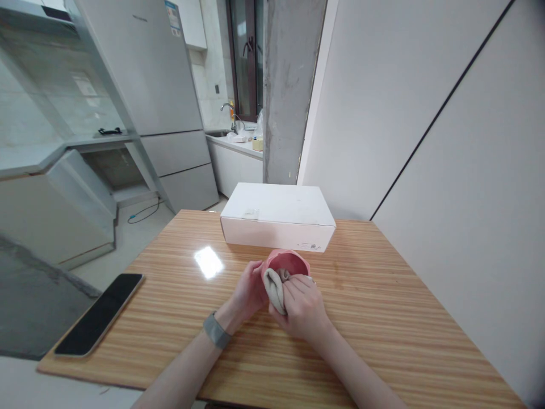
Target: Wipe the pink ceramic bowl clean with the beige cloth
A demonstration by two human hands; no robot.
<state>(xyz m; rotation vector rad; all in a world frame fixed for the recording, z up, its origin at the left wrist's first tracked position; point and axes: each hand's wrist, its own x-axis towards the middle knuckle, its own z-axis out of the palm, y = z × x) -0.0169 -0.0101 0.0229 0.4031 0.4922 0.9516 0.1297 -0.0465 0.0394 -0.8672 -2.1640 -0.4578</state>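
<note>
A pink bowl (pixel 289 258) is tilted with its mouth toward me above the near middle of the wooden table. My left hand (pixel 251 289) grips the bowl's left side; part of its fingers is hidden behind the bowl. In my right hand (pixel 303 307) is a bunched grey-beige cloth (pixel 275 289), its fingers closed around it at the bowl's rim. One fold of the cloth reaches into the bowl, and another hangs over the near edge. A grey band circles my left wrist.
Just beyond the bowl stands a closed white box (pixel 276 213). A dark phone-like slab (pixel 100 315) lies along the left edge of the wooden table (pixel 383 318). A white wall (pixel 409 113) borders the right side; a fridge (pixel 149 85) and sink stand farther back.
</note>
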